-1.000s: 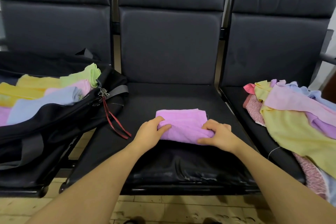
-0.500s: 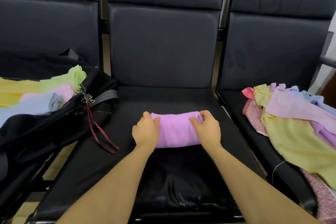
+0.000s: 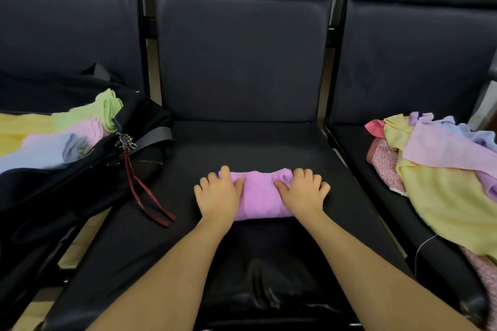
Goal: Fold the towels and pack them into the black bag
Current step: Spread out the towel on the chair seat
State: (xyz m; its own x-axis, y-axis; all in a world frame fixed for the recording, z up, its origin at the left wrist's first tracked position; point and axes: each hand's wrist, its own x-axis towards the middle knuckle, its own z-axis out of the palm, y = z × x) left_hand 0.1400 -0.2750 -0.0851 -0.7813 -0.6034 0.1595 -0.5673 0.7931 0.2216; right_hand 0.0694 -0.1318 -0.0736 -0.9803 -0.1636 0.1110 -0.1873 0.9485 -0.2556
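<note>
A folded purple towel (image 3: 259, 195) lies on the middle black seat (image 3: 242, 148). My left hand (image 3: 217, 195) presses flat on its left end and my right hand (image 3: 302, 193) presses flat on its right end, fingers spread. The open black bag (image 3: 80, 177) sits on the left seat and holds folded yellow, green, pink and blue towels (image 3: 61, 131). A heap of unfolded towels (image 3: 443, 169) in yellow, pink, lilac and blue lies on the right seat.
A red strap and metal clips (image 3: 142, 188) hang from the bag onto the middle seat's left side. Seat backs rise behind all three seats. Metal frame bars separate the seats. The floor shows below the front edge at lower left.
The purple towel has been folded over from a wider rectangle into a narrower bundle. Both hands moved from gripping its front edge to pressing down on its two ends.
</note>
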